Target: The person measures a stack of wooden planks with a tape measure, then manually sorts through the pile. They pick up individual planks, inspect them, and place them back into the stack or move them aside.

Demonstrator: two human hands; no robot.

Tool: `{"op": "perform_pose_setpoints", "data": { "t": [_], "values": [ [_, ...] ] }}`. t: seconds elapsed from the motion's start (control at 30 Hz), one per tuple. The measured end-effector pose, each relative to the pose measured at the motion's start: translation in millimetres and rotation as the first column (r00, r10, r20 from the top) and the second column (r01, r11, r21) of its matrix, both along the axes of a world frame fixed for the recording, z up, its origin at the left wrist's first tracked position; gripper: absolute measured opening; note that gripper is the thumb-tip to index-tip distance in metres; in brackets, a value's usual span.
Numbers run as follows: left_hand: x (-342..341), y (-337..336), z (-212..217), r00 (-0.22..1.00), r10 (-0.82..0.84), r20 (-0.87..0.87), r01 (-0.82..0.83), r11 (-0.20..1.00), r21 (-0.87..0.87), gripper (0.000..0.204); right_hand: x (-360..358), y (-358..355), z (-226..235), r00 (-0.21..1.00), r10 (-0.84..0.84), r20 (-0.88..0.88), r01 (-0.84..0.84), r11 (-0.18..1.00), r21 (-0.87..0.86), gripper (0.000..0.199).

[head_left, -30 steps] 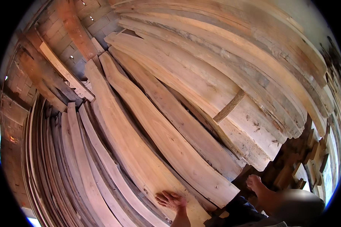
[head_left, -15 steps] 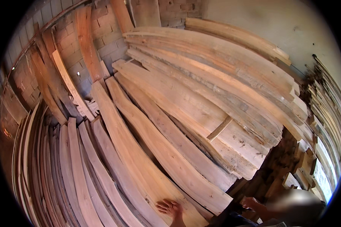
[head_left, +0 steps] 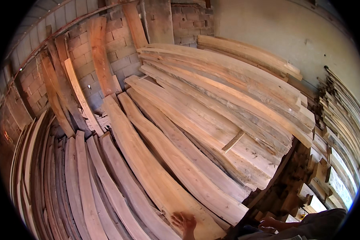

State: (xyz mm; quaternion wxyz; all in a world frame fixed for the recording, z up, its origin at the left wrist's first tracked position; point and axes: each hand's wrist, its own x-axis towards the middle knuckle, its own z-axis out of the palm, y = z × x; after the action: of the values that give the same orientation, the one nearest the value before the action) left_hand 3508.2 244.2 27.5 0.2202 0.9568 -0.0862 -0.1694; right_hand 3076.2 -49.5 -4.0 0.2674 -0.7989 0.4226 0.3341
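Grip, left hand (head_left: 184, 220): released, fingers spread, palm down on the near end of a long pale plank (head_left: 146, 164); nothing clasped. Flat placement spreads contact over the face, presumably to steady the plank or rest weight on it.

Grip, right hand (head_left: 268, 222): at lower right, beside dark clothing (head_left: 324, 224), apart from the plank; too shadowed to tell whether it grasps anything.

Pale plank: one, in the middle of the spread, running from the left hand toward the brick wall (head_left: 120, 48); edges uneven.

Wavy-edged plank (head_left: 188, 172): one, just right of the pale plank, roughly parallel, a dark gap between them along part of the length. Laying the lengths the same way probably lets them sit close.

Wide boards (head_left: 180, 100): several, layered on the right, faces upward.

Short stick (head_left: 233, 141): one, set crosswise on the boards; possibly a spacer, judging by its angle.

Narrow boards (head_left: 48, 180): many, packed side by side at left, seemingly on edge to save room.

Reddish boards (head_left: 100, 56): several, leaning upright against the brick wall, which bears their tops.

Timber pieces (head_left: 318, 174): assorted, heaped at lower right.
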Motion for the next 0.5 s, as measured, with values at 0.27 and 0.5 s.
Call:
{"op": "perform_pose_setpoints", "data": {
  "t": [0.27, 0.5],
  "values": [
    [-50, 17, 35, 0.938, 0.306, 0.162, -0.293, 0.951, -0.098, 0.083, -2, 2, 20, 0.934, 0.328, 0.139, -0.33, 0.944, -0.009, 0.052],
    [-44, -13, 37, 0.963, 0.151, 0.225, -0.126, 0.984, -0.125, 0.078, 14, 25, 55, 0.954, -0.292, 0.072, 0.268, 0.934, 0.236, 0.058]
  ]
}}
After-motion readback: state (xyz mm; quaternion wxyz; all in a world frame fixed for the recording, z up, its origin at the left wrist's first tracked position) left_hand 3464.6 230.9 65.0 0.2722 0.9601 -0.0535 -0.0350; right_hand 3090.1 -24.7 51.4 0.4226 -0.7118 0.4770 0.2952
